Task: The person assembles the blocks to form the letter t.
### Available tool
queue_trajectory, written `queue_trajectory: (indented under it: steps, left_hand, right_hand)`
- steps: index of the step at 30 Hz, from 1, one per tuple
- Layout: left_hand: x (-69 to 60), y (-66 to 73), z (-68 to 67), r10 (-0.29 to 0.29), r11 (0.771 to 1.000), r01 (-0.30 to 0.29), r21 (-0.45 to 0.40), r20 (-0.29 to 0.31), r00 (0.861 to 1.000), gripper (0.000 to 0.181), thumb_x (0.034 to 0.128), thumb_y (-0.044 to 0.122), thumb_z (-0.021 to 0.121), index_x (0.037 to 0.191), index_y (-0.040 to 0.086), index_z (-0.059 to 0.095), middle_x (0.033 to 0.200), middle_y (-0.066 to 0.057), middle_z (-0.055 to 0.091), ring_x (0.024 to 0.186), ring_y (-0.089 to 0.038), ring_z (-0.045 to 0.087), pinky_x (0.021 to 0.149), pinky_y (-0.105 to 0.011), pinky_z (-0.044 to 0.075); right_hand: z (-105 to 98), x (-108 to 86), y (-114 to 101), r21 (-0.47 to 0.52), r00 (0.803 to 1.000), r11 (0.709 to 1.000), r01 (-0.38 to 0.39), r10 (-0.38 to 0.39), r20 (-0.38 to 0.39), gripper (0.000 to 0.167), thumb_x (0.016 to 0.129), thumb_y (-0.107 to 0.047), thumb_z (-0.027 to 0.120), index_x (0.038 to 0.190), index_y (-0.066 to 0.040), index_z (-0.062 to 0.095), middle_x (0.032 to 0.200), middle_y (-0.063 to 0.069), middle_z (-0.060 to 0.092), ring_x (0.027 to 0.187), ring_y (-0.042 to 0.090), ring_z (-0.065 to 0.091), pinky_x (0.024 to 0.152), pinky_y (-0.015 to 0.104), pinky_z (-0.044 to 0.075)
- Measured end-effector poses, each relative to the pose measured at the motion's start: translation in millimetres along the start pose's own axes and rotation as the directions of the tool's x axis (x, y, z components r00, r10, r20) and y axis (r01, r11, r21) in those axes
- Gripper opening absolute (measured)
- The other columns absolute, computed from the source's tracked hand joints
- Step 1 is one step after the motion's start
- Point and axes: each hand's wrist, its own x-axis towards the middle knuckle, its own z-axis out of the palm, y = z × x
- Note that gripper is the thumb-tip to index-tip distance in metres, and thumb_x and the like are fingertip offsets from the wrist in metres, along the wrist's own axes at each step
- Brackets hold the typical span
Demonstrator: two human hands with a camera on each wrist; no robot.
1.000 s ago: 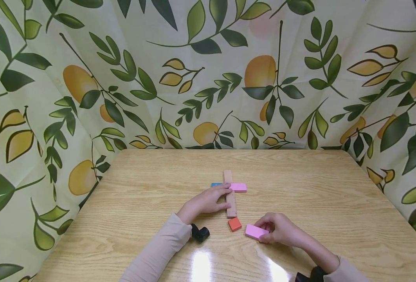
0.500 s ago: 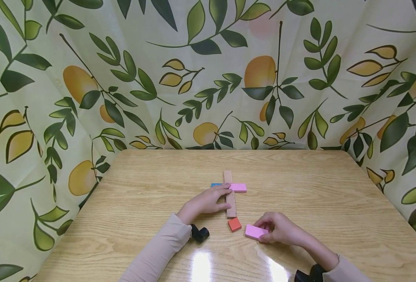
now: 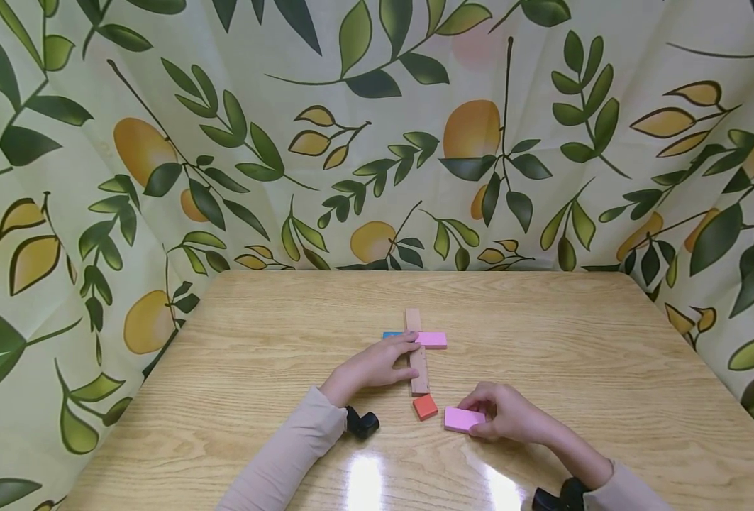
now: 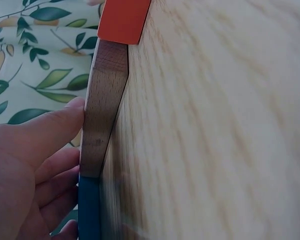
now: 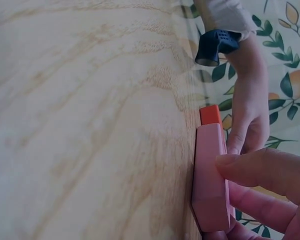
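Observation:
With thumb and fingers my right hand [image 3: 511, 414] pinches one end of a pink block [image 3: 462, 419], which lies flat on the table. In the right wrist view the thumb sits along the upper edge of this pink block [image 5: 210, 175]. My left hand [image 3: 377, 363] rests over a cross of blocks, its fingers extended. Its thumb touches the long wooden block [image 3: 418, 372] and its fingertips reach the pink crosspiece [image 3: 432, 341]. The blue block [image 3: 392, 335] is partly covered by that hand. A small red block [image 3: 425, 407] lies at the near end of the wooden block.
Another wooden block [image 3: 413, 318] forms the far arm of the cross. Black wrist cameras [image 3: 362, 424] sit on both wrists, low over the wooden table [image 3: 542, 312]. A leaf-patterned curtain [image 3: 377, 142] stands behind the table and along its sides.
The pink block in my right hand has turned slightly and now lies straighter, the hand shifting a little with it. My left hand and the cross of blocks have stayed put.

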Motion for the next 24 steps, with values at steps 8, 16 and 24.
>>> queue_trajectory:
  steps: [8, 16, 24]
  left_hand:
    - [0.7, 0.1, -0.7, 0.002, 1.000, -0.002, 0.004, 0.002, 1.000, 0.056, 0.0948, 0.033, 0.060, 0.141, 0.004, 0.048, 0.156, -0.010, 0.037, 0.147, -0.025, 0.033, 0.122, -0.039, 0.030]
    - [0.8, -0.6, -0.3, -0.004, 1.000, 0.004, -0.001, 0.007, 1.000, 0.055, 0.0950, 0.033, 0.060, 0.141, 0.005, 0.048, 0.156, -0.010, 0.037, 0.147, -0.025, 0.033, 0.122, -0.039, 0.030]
    - [1.7, -1.6, 0.5, -0.010, 1.000, 0.010, 0.006, 0.012, 1.000, 0.056, 0.0954, 0.035, 0.059, 0.142, 0.006, 0.047, 0.157, -0.009, 0.035, 0.148, -0.025, 0.032, 0.122, -0.039, 0.029]
  right_hand:
    - [0.3, 0.4, 0.4, -0.013, 1.000, 1.000, 0.020, -0.020, -0.011, 0.026, 0.076, -0.014, 0.077, 0.099, -0.003, 0.073, 0.087, 0.001, 0.064, 0.073, -0.005, 0.044, 0.060, 0.015, 0.038]
    - [1.2, 1.1, 0.1, 0.005, 1.000, 1.000, 0.016, -0.016, -0.001, 0.026, 0.075, -0.013, 0.077, 0.099, -0.003, 0.073, 0.090, 0.003, 0.066, 0.074, -0.004, 0.045, 0.061, 0.015, 0.039]
    - [1.7, 1.5, -0.4, 0.004, 0.999, 0.999, 0.046, -0.046, -0.017, 0.026, 0.074, -0.011, 0.077, 0.099, -0.002, 0.073, 0.086, 0.002, 0.065, 0.072, -0.005, 0.044, 0.059, 0.015, 0.040]
